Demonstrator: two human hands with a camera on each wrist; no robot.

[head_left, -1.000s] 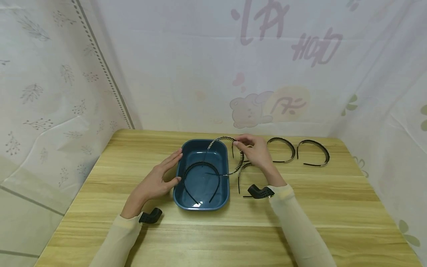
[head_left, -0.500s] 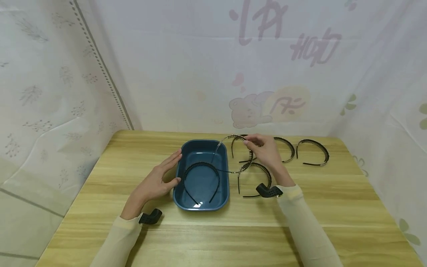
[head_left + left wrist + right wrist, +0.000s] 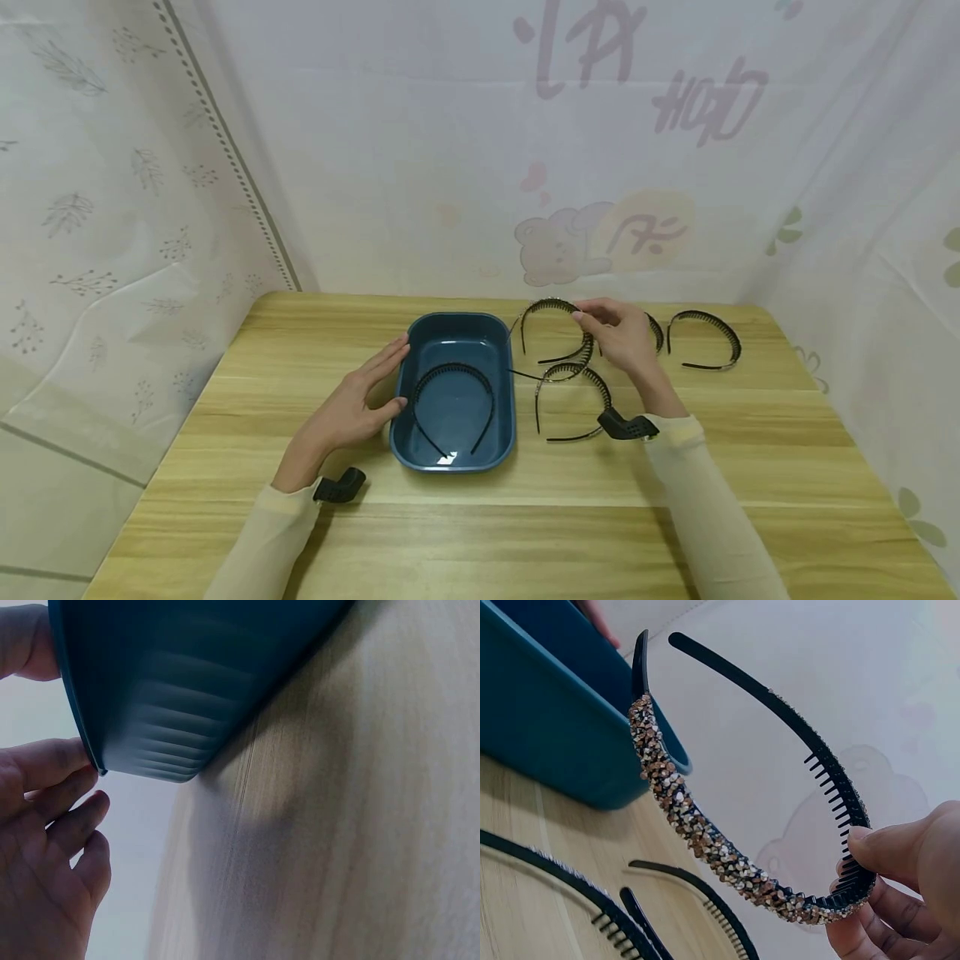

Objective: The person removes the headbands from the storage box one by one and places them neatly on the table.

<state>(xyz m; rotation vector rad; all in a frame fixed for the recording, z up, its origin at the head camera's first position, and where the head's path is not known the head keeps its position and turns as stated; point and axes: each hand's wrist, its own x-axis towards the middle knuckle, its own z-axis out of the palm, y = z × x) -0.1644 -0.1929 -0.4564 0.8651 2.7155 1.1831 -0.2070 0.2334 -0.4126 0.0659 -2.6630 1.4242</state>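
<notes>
My right hand (image 3: 618, 336) pinches a headband (image 3: 697, 832) between thumb and fingers, at the middle of its arch. This headband is black, with inner comb teeth and a crust of gold and silver beads outside. It is raised, its ends toward the blue plastic basin (image 3: 452, 470), just right of the rim in the head view. My left hand (image 3: 358, 404) lies against the basin's left side, fingers extended, fingertips and thumb touching the rim (image 3: 79, 720). Inside the basin rests a black toothed headband (image 3: 453, 367), arch toward the back.
On the wooden table (image 3: 420, 542), right of the basin, lie more headbands: a front one (image 3: 606, 392), one partly behind the right hand (image 3: 656, 332), and a far-right one (image 3: 723, 329). Another overlaps the held headband in the head view. A printed cloth (image 3: 420, 167) hangs behind the table.
My right hand has moved to the right, carrying the headband from over the basin to beside its right rim. My left hand and the headband in the basin have stayed put.
</notes>
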